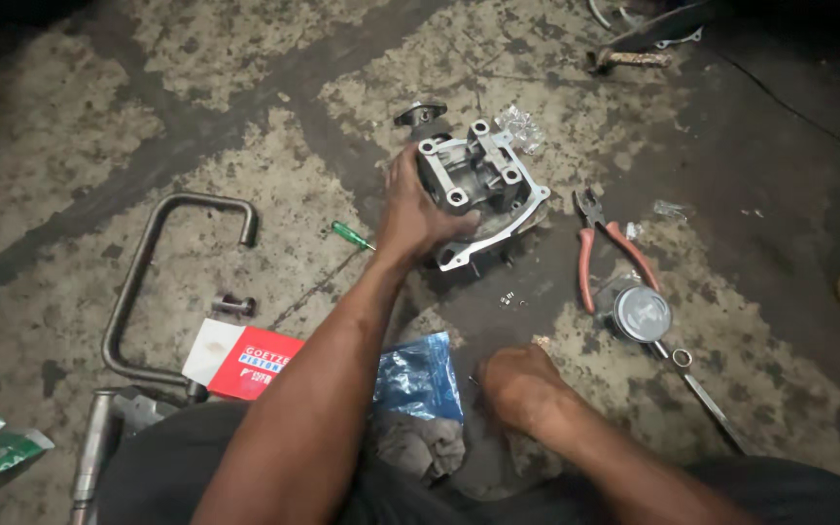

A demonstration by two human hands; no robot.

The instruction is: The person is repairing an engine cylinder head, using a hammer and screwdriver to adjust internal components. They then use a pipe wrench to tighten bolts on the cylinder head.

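An aluminium cylinder head (475, 185) is seen standing on an oil-stained concrete floor (70, 146), near the upper middle of the view, and it is gripped at its left side by the left hand (410, 209), whose fingers are wrapped over the casting's edge while the thumb lies along its lower flange. The right hand (515, 384) is held low, close to the body, curled loosely against the floor; whether anything small is pinched in it cannot be told. Between the two hands, a few small metal parts (510, 301) are scattered on the floor. Just right of the cylinder head, red-handled pliers (603, 251) are laid with the jaws pointing away, and beside their handles a clear plastic bag is seen with a grey piston (641, 313) inside it. A crumpled clear wrapper (520, 126) is lying just beyond the head's upper right corner. A blue plastic bag (418, 377) is spread near the left forearm, its contents not visible, with a grey rag (410, 445) partly under it. A red and white cardboard box (245, 362) is lying closed to the left, so what it holds cannot be seen. A bent steel tube (138, 287) is curved around the left area, and a green-handled screwdriver (353, 235) is lying near the left wrist. A ring spanner (707, 394) is stretched out at the lower right.
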